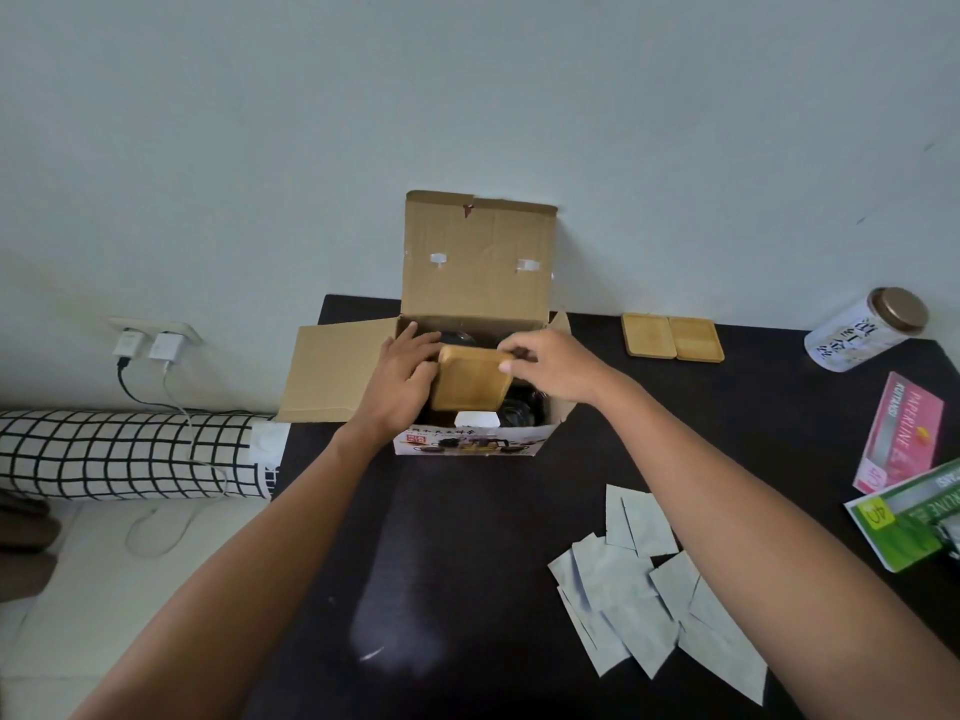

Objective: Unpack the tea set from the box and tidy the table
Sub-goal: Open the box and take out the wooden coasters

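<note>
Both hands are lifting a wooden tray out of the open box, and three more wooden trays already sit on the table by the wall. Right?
Not quite. The head view shows two wooden trays on the table by the wall, not three. The rest holds: the left hand and right hand hold a wooden tray over the open box.

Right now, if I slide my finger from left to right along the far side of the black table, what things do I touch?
Box → two wooden coasters → tea tin, tipped over.
</note>
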